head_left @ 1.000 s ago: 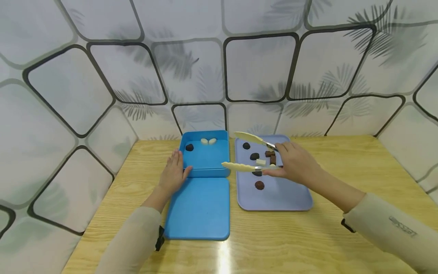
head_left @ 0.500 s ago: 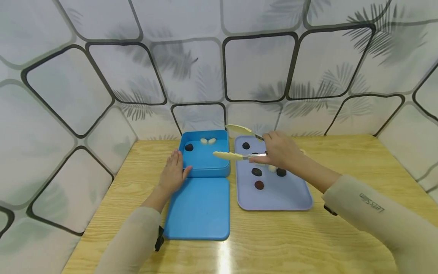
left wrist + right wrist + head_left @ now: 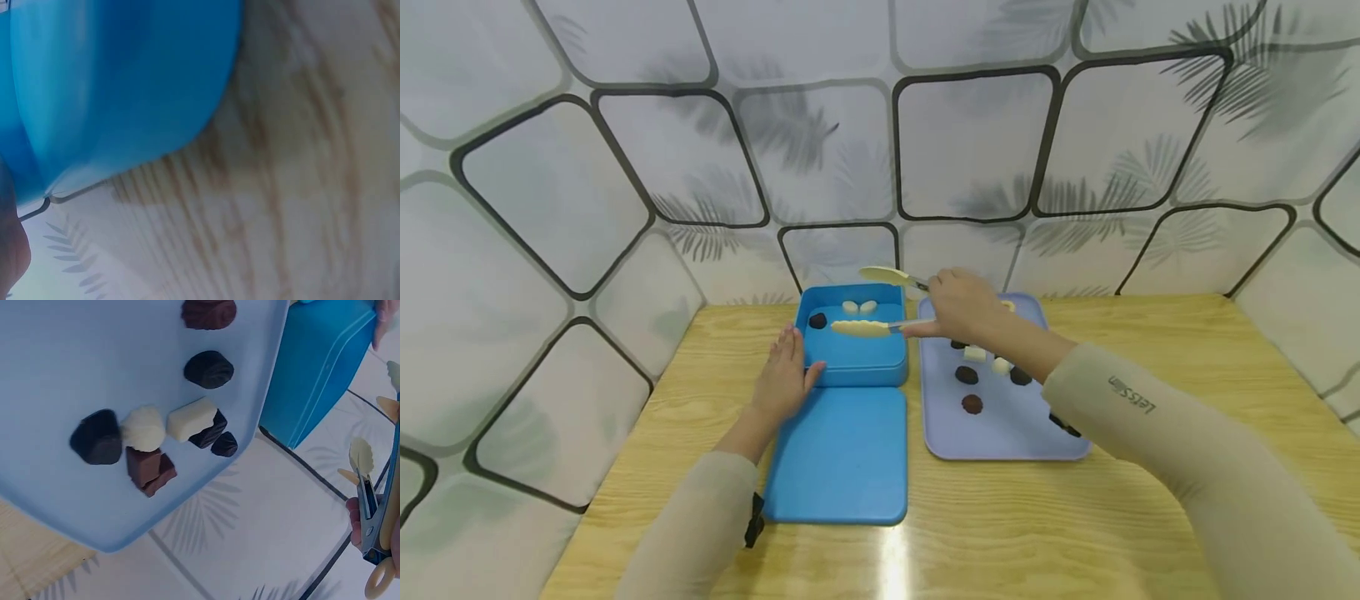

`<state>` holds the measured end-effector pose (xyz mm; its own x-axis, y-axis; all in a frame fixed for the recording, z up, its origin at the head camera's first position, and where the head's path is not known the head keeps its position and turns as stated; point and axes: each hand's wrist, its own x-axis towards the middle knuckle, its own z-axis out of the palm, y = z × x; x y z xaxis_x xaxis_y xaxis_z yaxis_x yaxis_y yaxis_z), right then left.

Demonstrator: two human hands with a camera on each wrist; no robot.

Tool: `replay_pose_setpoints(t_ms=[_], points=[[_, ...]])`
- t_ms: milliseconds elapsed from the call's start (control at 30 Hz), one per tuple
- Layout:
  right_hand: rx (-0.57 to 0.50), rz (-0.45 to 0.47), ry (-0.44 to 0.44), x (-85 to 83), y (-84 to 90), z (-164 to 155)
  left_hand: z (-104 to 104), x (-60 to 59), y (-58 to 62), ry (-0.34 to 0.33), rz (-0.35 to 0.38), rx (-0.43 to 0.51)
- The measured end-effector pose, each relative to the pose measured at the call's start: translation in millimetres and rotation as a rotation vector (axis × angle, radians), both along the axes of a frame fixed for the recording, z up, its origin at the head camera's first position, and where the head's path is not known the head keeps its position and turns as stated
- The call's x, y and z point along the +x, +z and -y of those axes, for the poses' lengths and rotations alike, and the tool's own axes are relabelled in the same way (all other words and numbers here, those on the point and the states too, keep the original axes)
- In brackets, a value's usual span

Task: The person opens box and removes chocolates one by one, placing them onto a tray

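My right hand [image 3: 961, 307] grips a pair of tongs [image 3: 862, 328] with cream tips and metal arms. Their arms stand spread apart above the blue box [image 3: 850, 358], and I see nothing between the tips. Inside the box lie a dark chocolate [image 3: 817, 321] and two white oval pieces [image 3: 859, 307]. My left hand [image 3: 782, 379] rests along the box's left rim, fingers straight and thumb at the front corner. The left wrist view shows the box's outer wall [image 3: 144, 75]. At the right wrist view's edge, the tongs [image 3: 373, 528] are partly cut off.
A lilac tray [image 3: 1003, 433] right of the box bears several chocolates, including a white block [image 3: 191, 419], a dark piece [image 3: 97, 437] and brown blocks [image 3: 149, 470]. My right arm covers part of it. A blue lid [image 3: 838, 454] lies before the box on the wooden table [image 3: 985, 533].
My right hand has carried the spread tongs leftward from above the tray to above the box. My left hand has stayed on the box's rim.
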<state>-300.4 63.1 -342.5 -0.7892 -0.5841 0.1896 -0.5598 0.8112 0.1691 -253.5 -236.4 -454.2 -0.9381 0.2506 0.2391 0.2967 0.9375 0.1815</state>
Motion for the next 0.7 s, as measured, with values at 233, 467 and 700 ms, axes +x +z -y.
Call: replay_pose_setpoints(t_ms=[233, 467, 700], points=[[0.113, 0.023, 0.004, -11.5, -1.1, 29.8, 2.2, 2.0, 2.3, 0.001, 0.004, 0.014], [0.167, 0.070, -0.044, -22.1, -9.4, 54.4, 4.8, 1.2, 1.3, 0.011, 0.032, 0.011], [0.127, 0.176, -0.128, -28.1, -20.2, 71.8, 0.3, -0.4, 0.7, 0.004, 0.021, 0.018]])
